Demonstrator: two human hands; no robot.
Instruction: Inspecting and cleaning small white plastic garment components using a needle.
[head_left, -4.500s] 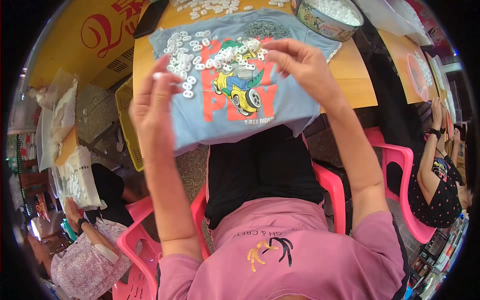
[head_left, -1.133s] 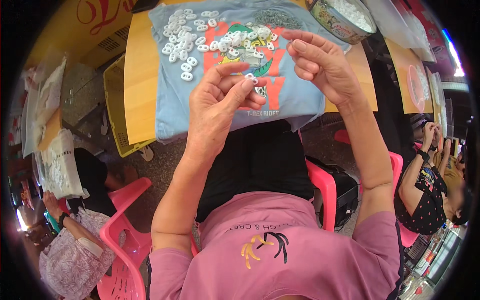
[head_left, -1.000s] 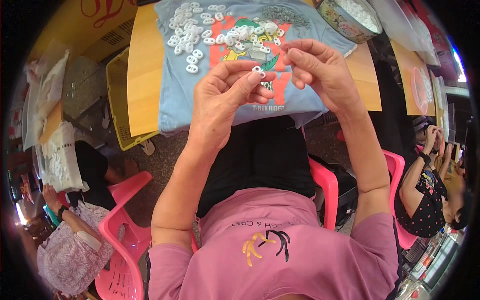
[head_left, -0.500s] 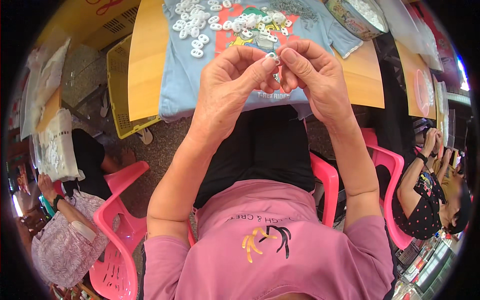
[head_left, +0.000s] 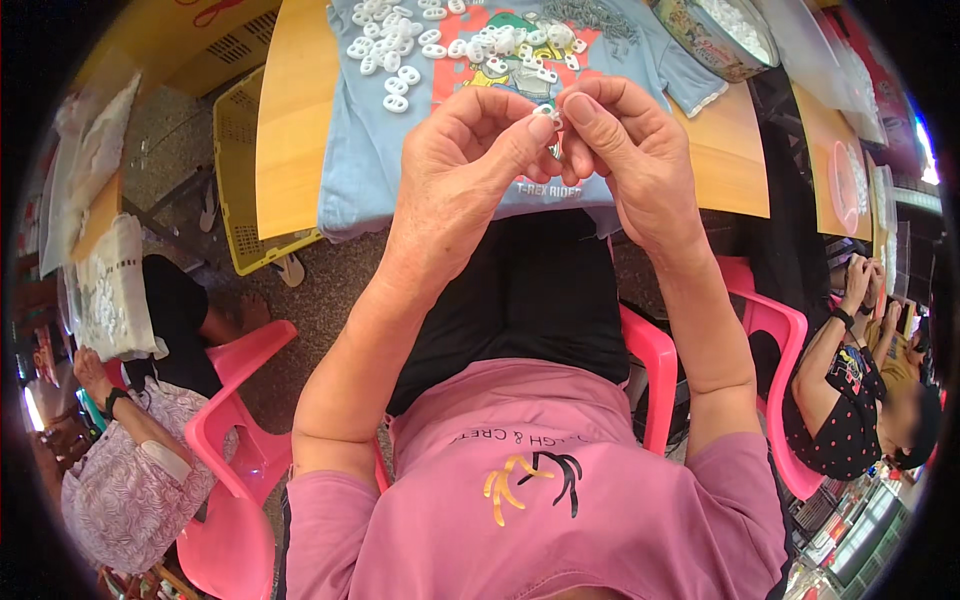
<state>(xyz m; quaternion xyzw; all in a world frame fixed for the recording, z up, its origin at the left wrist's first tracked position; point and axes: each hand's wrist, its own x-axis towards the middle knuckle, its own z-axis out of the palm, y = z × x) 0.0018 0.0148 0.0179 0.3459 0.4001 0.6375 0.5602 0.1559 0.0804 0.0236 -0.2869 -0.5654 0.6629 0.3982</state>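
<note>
My right hand is now meeting my left hand rather than hovering apart, so both are working at one white piece. My left thumb and fingers are pinching it right at their tips, above the blue shirt. My right thumb and forefinger are pressing together at its right edge; whether they are gripping something small, I cannot tell. Loose pieces are lying on the shirt's left and middle, a grey pile is resting on its far right.
</note>
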